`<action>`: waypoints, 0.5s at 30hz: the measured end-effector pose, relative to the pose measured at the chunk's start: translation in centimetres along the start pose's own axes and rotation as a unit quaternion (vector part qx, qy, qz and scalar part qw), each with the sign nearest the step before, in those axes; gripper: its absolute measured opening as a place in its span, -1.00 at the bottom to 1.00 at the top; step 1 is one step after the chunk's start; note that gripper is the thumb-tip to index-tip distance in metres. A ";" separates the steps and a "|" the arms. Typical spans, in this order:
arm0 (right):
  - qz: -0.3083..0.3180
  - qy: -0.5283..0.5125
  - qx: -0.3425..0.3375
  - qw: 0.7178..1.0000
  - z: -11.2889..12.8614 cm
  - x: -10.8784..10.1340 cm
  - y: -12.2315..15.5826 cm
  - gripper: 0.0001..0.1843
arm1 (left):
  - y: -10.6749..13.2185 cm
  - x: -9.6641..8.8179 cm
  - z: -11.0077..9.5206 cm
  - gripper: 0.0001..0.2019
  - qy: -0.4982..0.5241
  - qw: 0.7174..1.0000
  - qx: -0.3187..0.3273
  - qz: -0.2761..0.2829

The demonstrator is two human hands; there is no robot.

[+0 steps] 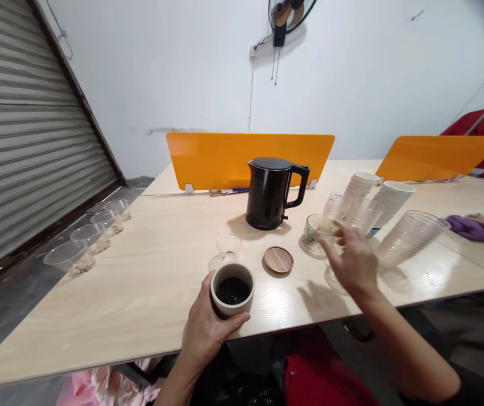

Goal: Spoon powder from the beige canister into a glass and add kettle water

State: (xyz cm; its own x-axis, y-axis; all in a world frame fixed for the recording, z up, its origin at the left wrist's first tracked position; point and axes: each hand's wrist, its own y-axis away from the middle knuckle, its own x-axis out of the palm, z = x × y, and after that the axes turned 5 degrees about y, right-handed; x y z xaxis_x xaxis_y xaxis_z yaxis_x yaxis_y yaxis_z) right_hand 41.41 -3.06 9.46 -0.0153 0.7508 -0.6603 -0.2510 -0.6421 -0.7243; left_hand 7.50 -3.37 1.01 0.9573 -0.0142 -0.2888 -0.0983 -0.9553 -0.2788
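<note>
My left hand is wrapped round a grey jar with dark contents, resting near the table's front edge. Just behind the jar stands a small clear glass, and its round wooden lid lies to the right. My right hand hovers with fingers spread beside a ribbed glass cup and holds nothing. A black electric kettle stands further back in the middle of the table.
Tilted stacks of white paper cups and clear plastic cups lie at the right. Several clear cups line the left edge. Orange dividers stand behind. Another person's hand with a purple cloth is at far right.
</note>
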 end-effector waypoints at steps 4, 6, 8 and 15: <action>0.049 0.153 0.049 0.986 -3.7 -2.4 -2.6 -0.38 | -0.1 -0.2 0.1 -0.07 -0.007 1.000 0.008 0.013; 0.118 0.187 0.065 0.973 -4.4 -2.4 -3.6 -0.37 | -0.1 -0.2 0.1 -0.05 -0.006 1.000 0.010 0.017; 0.175 0.189 0.074 0.963 -4.5 -1.9 -4.3 -0.35 | -0.2 -0.1 0.2 -0.03 -0.004 1.000 0.010 0.016; 0.158 0.107 0.044 0.981 -5.6 -0.4 -6.0 -0.47 | -0.2 -0.2 -0.3 -0.06 0.008 1.000 -0.002 0.028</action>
State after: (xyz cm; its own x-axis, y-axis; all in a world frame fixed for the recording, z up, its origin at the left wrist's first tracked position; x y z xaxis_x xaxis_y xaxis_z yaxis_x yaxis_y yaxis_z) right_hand 48.34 -0.34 12.97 0.0949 0.4608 -0.8824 -0.3490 -0.8148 -0.4630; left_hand 7.42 -3.29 1.43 0.9545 -0.0733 -0.2890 -0.1516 -0.9539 -0.2590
